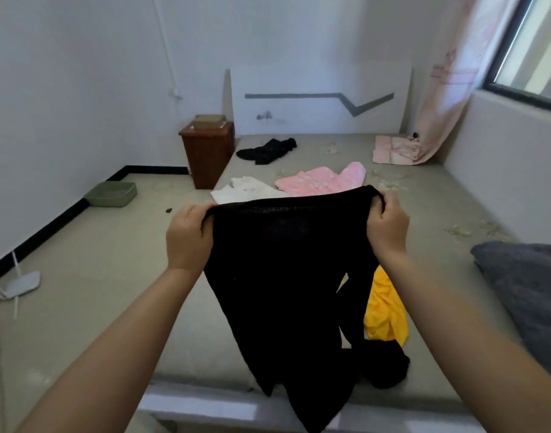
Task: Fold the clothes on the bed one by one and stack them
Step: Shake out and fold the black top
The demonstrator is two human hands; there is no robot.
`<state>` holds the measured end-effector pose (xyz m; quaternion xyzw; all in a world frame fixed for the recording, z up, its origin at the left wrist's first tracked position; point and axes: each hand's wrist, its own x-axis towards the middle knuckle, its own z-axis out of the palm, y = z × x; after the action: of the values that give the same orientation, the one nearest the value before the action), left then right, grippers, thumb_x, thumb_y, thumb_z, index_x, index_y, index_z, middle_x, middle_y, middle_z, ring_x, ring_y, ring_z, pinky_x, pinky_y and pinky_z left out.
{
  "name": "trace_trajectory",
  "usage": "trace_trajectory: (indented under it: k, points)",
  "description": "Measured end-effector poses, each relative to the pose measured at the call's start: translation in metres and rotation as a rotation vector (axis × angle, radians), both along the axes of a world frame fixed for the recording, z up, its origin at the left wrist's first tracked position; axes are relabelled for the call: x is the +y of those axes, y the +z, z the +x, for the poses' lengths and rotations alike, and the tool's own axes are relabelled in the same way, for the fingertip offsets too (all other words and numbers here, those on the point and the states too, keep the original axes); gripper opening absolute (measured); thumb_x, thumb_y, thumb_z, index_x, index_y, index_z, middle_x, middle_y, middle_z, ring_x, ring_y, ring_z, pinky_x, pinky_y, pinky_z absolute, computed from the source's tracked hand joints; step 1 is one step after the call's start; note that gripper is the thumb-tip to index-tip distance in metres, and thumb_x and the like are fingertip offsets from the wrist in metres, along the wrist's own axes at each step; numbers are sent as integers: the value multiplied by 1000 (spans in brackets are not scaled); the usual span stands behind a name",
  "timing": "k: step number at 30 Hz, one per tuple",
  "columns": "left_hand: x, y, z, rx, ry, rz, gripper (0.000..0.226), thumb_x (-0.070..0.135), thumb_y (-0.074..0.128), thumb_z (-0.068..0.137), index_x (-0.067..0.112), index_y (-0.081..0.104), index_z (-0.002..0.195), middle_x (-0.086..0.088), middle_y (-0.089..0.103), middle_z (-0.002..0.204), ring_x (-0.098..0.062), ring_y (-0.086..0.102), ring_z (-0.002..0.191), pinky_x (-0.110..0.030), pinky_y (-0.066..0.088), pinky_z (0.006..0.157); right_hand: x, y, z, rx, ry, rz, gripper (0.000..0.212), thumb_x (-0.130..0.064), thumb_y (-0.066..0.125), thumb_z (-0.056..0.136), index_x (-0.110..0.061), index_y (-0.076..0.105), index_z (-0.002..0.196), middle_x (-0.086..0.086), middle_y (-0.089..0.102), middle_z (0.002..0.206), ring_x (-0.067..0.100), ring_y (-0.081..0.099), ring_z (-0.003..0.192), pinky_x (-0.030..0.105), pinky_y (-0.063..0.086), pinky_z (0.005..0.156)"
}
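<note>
The person is holding a black pair of tights (pixel 286 276) up over the near edge of the bed (pixel 424 214), the left hand (pixel 188 235) and right hand (pixel 388 225) each clenched on one end of the waistband, pulling it taut while the legs are dangling toward the mattress. This looks like the straightening step before folding. Next, the legs probably need laying flat and aligning. A yellow garment (pixel 385 310), a pink garment (pixel 324 179), a white garment (pixel 246 190) and another black garment (pixel 266 150) are waiting unfolded.
</note>
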<state>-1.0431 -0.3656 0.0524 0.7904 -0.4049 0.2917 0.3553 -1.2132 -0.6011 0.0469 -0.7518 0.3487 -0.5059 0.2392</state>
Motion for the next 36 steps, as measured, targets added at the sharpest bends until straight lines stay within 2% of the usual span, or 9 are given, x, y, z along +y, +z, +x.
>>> trace_trajectory:
  k: [2,5,10,13,18,22,26,33,36]
  points:
    - [-1,14,5,-145,56,41,25,12,44,83,3,63,94,-20,67,72,-34,63,54,-30,48,44,-7,21,-2,49,-48,-256,38,-21,39,89,6,61,105,33,64,81,48,60,68,43,44,55]
    - [2,24,4,-326,96,49,16,19,41,83,14,48,97,-15,65,63,-29,57,39,-22,38,32,-9,31,-19,74,-100,-530,29,-16,42,84,2,64,91,24,59,53,37,53,35,28,39,32]
    - [21,17,-19,-394,137,-53,12,20,40,89,15,48,97,-15,61,58,-28,52,36,-21,35,32,12,24,-52,-16,-79,-584,29,-13,42,83,6,64,87,22,64,62,35,60,45,28,46,41]
    - [26,28,-29,-418,184,-117,13,15,44,86,13,49,98,-16,59,60,-29,52,38,-21,34,34,20,41,-56,-70,-55,-548,22,-11,42,83,1,58,90,23,63,61,36,60,45,27,39,40]
    - [25,69,-26,-509,229,-241,22,26,33,100,12,50,97,-18,58,61,-31,55,44,-26,38,36,25,80,-46,-231,-36,-524,33,-12,39,84,13,61,90,27,65,71,39,65,56,33,32,59]
    - [23,94,-17,-520,262,-274,10,14,49,84,11,50,94,-20,59,61,-32,56,43,-26,39,36,24,94,-24,-272,-2,-562,30,-11,41,83,11,62,87,24,65,69,34,64,55,30,34,55]
    - [9,86,11,-501,279,-127,24,20,51,83,4,68,78,-16,57,56,-29,52,36,-23,36,33,3,76,9,-114,47,-502,33,-17,41,84,7,63,82,22,62,58,36,59,45,30,44,47]
    - [-9,5,78,-228,205,212,40,32,44,79,3,67,63,-12,54,50,-27,45,29,-8,20,39,-41,-9,61,418,212,-185,59,-39,27,83,5,64,98,31,65,87,46,61,83,46,45,74]
    - [-22,-37,112,-91,209,403,44,36,42,77,2,62,57,-12,52,47,-28,47,30,-20,33,30,-62,-43,90,645,269,18,31,-16,43,93,5,58,111,29,60,110,42,56,103,42,40,83]
